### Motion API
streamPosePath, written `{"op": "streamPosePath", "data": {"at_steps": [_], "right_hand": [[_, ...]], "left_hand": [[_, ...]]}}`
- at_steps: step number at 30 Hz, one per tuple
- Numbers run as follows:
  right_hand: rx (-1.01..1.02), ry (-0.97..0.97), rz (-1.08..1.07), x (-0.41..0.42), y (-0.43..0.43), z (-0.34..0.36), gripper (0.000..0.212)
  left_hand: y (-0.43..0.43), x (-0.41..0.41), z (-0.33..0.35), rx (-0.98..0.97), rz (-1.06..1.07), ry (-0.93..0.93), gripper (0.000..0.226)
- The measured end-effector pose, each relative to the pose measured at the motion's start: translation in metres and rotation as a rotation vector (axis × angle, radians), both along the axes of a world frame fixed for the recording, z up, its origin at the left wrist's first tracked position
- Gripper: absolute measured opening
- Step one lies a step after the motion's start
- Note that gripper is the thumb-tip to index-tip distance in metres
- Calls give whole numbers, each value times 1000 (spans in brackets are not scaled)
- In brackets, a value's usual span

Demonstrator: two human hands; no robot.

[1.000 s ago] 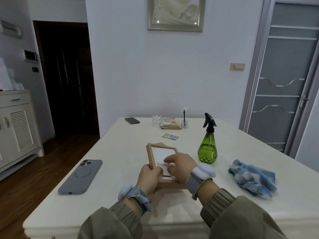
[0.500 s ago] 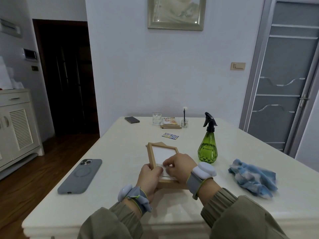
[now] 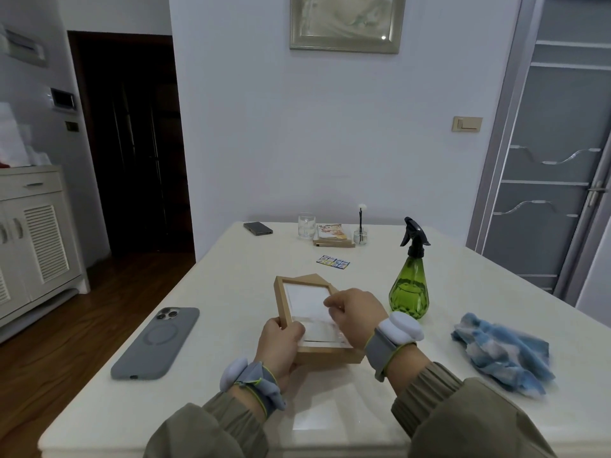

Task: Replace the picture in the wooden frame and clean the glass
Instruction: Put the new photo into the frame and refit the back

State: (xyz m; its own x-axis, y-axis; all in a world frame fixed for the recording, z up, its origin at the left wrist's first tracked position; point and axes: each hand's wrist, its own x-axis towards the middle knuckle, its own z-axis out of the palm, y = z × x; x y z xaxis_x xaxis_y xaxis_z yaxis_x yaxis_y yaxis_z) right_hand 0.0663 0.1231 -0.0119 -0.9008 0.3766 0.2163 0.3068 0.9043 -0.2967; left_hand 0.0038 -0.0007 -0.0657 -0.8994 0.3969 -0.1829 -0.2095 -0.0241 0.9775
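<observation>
A light wooden picture frame is tilted up from the white table, its open side facing me. My left hand grips its lower left corner. My right hand pinches the right edge of a white sheet lying inside the frame. A clear pane shows at the frame's lower edge. A small colourful picture card lies farther back on the table. A green spray bottle with a black trigger stands to the right, and a blue-and-white cloth lies at the far right.
A grey phone lies face down at the left. At the back stand a dark phone, a drinking glass, a stack of frames with a picture on top and a small vase. The table's front edge is just below my sleeves.
My right hand has shifted up and to the right along the sheet's edge, and the sheet is lifted slightly inside the frame. The left hand keeps its grip on the frame.
</observation>
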Motion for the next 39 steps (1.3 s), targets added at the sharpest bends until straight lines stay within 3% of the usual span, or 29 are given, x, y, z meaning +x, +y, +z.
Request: {"op": "streamPosePath", "data": {"at_steps": [6,9,11,13,17,23,29,35,39], "right_hand": [[-1,-34,-54,-34,13,-6,31],[1,-126,-34,-56,25,-11,16],[-10,-196,-37,-70,33,-13,8],[-37,-240,-55,-84,42,-17,20],[-47,-303,-122,-99,53,-31,38],[-33,-294,-173,-114,55,-49,38],[-166,-312,-104,-113,52,-42,26],[-159,-269,-215,-103,49,-53,31],[-158,-281,-254,-90,48,-43,20]], "left_hand": [[0,-29,2,-18,40,-31,44],[3,-47,0,-13,43,-37,34],[6,-61,-2,-18,52,-44,40],[9,-72,-5,-31,64,-53,48],[12,-87,-10,-8,64,-75,34],[13,-100,-16,-39,67,-64,50],[8,-106,-16,-52,87,-53,43],[8,-102,-15,-33,101,-59,43],[10,-95,-12,-39,94,-57,45]]}}
